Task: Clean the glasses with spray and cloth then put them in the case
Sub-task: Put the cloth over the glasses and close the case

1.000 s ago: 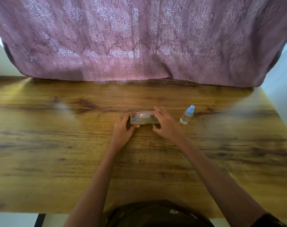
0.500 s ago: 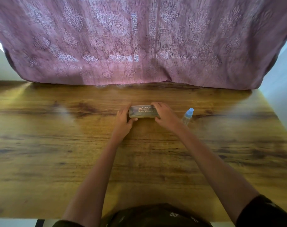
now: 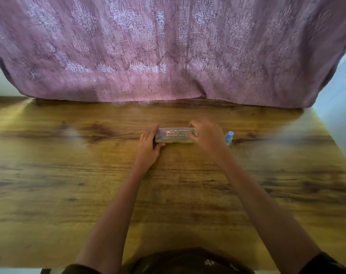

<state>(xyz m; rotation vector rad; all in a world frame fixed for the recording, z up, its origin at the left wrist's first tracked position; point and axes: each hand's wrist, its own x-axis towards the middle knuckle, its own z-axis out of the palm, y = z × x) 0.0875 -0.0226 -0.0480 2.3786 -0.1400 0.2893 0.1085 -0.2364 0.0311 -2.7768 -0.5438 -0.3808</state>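
A closed, translucent glasses case (image 3: 175, 135) with pale printed lettering lies flat on the wooden table (image 3: 69, 175), a bit past its middle. My left hand (image 3: 148, 147) grips the case's left end, thumb along the near side. My right hand (image 3: 206, 135) curls over the right end, fingers on top of the lid. A small clear spray bottle (image 3: 228, 137) with a blue cap stands just right of my right hand, partly hidden by it. No glasses or cloth show; the case's inside is too murky to read.
A mauve patterned curtain (image 3: 168, 52) hangs down to the table's far edge. A pale wall (image 3: 340, 115) runs along the right side. The table's near edge sits above my dark clothing (image 3: 188, 262).
Both hands and the case have shifted farther from me across the table. My right hand now covers part of the spray bottle and has curled more over the lid.
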